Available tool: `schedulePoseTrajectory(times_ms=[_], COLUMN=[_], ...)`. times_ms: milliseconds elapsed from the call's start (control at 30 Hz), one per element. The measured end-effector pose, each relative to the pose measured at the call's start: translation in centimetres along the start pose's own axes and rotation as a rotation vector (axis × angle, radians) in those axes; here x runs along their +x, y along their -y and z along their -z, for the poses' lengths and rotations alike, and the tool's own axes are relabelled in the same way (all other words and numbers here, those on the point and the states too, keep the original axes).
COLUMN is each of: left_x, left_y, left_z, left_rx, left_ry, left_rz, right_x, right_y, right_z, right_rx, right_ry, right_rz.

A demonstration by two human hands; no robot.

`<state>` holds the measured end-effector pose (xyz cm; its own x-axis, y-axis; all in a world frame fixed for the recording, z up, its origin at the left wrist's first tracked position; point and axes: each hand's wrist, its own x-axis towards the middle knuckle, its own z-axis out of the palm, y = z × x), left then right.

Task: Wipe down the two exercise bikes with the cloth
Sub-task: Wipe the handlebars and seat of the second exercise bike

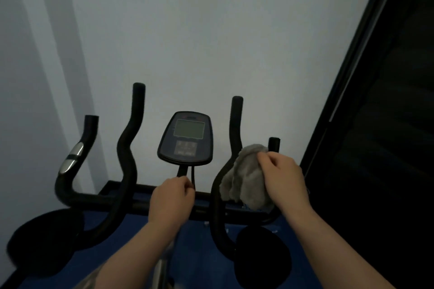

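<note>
An exercise bike with black handlebars (128,148) and a dark console (186,138) stands right in front of me against a pale wall. My right hand (281,176) grips a grey cloth (246,178) and holds it against the outer right handlebar grip (273,144). My left hand (172,197) is curled round the thin black stem under the console, at the centre of the crossbar. Only one bike is in view.
A pale wall rises close behind the bike. A dark panel or door frame (366,77) runs along the right side. Blue flooring (202,253) lies below, with two black rounded shapes (44,241) low on either side.
</note>
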<state>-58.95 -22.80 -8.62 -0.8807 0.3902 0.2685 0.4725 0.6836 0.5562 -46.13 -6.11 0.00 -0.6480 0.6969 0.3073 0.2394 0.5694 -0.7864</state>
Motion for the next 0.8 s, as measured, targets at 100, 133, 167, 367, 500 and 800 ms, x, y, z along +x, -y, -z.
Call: schedulePoseTrajectory(times_ms=[100,133,167,367,500,800], left_x=[-0.4,-0.6,-0.7,-0.8,-0.9,-0.8], left_y=[0.0,0.0,0.0,-0.2,-0.1,-0.2], left_z=[-0.4,-0.5,-0.4,-0.7,-0.8,-0.9], left_rx=[0.092,0.092,0.092,0.159,0.172,0.190], left_ry=[-0.056,-0.073,-0.083,-0.087,-0.099,-0.093], left_rz=[-0.022,-0.026,-0.031,-0.063,-0.077,-0.075], right_x=[-1.1,-1.6,-2.1,-1.1,0.1,-0.5], right_y=[-0.4,-0.5,-0.6,0.0,0.7,1.1], right_z=[-1.8,-2.9,-4.1,-8.9,-10.2,-9.9], right_rx=[-0.136,-0.131,-0.121,-0.183,-0.010,-0.452], right_ry=[0.109,0.179,0.242,0.276,0.195,0.418], right_rz=[-0.030,-0.059,-0.096,-0.295,-0.464,-0.248])
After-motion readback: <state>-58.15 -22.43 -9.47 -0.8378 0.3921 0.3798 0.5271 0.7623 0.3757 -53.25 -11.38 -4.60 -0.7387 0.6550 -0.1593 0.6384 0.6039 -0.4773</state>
